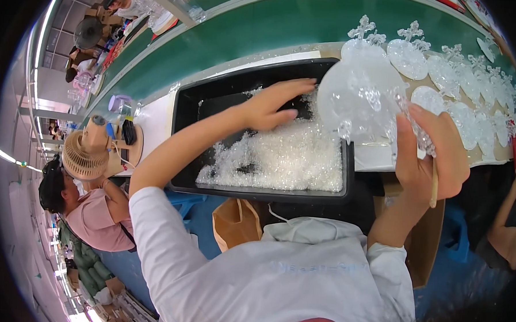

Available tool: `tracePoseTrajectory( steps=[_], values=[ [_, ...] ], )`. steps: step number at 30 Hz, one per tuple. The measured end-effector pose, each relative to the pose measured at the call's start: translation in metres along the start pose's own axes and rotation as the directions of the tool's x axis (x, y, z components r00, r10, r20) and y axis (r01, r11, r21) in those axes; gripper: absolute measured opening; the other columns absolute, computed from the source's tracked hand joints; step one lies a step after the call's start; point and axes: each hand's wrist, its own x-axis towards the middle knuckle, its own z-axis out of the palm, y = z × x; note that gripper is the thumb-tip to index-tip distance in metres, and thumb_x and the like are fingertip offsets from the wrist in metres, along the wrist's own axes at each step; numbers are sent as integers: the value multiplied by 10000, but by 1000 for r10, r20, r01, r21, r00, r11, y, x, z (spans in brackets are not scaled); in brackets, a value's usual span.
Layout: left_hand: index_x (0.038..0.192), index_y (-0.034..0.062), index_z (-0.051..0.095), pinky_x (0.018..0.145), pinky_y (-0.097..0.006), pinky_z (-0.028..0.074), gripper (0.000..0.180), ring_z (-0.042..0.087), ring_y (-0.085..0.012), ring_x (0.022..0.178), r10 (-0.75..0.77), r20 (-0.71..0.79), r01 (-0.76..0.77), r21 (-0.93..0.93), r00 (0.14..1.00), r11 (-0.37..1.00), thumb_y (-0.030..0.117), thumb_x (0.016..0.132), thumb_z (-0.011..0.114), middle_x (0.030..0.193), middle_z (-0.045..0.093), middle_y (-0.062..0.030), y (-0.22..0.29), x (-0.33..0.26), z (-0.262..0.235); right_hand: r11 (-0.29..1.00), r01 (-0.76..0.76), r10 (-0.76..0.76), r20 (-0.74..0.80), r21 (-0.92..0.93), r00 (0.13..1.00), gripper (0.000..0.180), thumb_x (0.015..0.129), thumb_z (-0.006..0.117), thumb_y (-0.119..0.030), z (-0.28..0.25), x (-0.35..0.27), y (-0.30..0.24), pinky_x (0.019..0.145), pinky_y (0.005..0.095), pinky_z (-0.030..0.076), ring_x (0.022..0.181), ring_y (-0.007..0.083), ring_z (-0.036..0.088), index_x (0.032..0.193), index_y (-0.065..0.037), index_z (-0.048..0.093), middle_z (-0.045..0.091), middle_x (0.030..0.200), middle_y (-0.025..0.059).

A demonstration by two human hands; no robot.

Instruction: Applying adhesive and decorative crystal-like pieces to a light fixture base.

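Left hand point(272, 107) flat, fingers spread, on clear plastic beads point(287, 156) in black rectangular tray point(184, 135).
Right hand point(428, 154) grips round clear plastic ornament point(358, 99), right of tray.

The left hand point(272, 107) covers part of the clear beads point(281, 159) in the black tray point(181, 134); the ornament row point(474, 95) blurs toward the rim.

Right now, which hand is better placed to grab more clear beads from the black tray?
Left. The left hand already rests on the clear beads in the black tray, while the right hand holds a clear round ornament.
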Motion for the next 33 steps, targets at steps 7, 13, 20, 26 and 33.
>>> tracePoseTrajectory(
  steps=[7,13,20,26,33],
  values=[
    [1391,-56,440,1138,-474,297,594,385,-413,1364,105,285,-69,-134,953,989,312,929,511,1443,436,-253,33,-5,28,1000,5,-5,33,-7,999,216,684,774,95,-19,-3,8,451,273,391,501,229,552,877,45,691,715,766,138],
    [1441,-40,379,1160,-472,254,616,308,-392,1424,-50,116,65,-130,992,989,309,950,504,1520,340,-249,15,17,28,999,-10,12,81,-34,997,207,694,781,80,-15,9,5,470,273,413,523,225,578,875,36,692,719,778,132],
    [1442,-12,387,1162,-476,246,654,330,-412,1402,45,377,26,-181,925,983,345,916,543,1514,343,-252,61,-24,26,1000,-22,19,167,18,986,228,719,798,49,9,9,-4,555,273,486,596,236,623,923,8,707,721,821,118],
    [1448,25,380,1101,-470,353,720,416,-402,1328,-355,267,371,-10,896,929,311,849,658,1446,395,-243,91,-66,-24,997,40,-65,512,61,856,194,729,741,-2,67,3,-18,559,324,505,652,239,647,898,-30,651,684,774,79],
    [1398,22,415,1027,-421,427,748,529,-389,1170,-869,168,822,282,465,494,317,795,746,1358,431,-222,131,-87,-14,992,16,109,896,-129,431,137,798,664,-68,94,-12,-20,592,407,530,670,337,658,885,-15,572,663,759,164]
  ],
)
